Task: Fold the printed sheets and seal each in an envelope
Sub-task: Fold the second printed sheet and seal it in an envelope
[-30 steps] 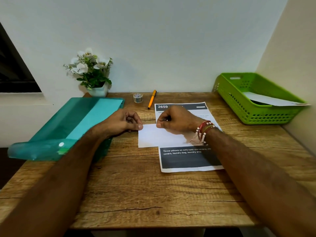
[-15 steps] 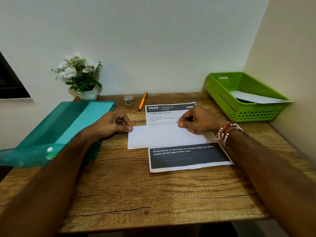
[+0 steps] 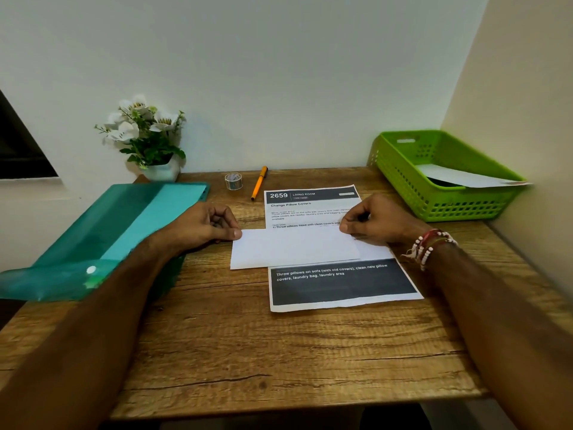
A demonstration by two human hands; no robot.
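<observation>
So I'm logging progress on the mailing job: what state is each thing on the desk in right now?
Envelope: flat across the sheet, pinned at both ends.
Sheet: unfolded, face up.
Left hand: fingers pressing the envelope's left end.
Right hand: fingers pressing its top right corner.
Folder: flap open.
Basket: holds a white paper.
Pen: lying unused.
Tape: unused, beside the pen.

Printed sheet (image 3: pixel 342 283) central on table (image 3: pixel 279 352); envelope (image 3: pixel 294 248) across it; folder (image 3: pixel 102 240) left, basket (image 3: pixel 434 193) right, pen (image 3: pixel 259 183) behind.
</observation>
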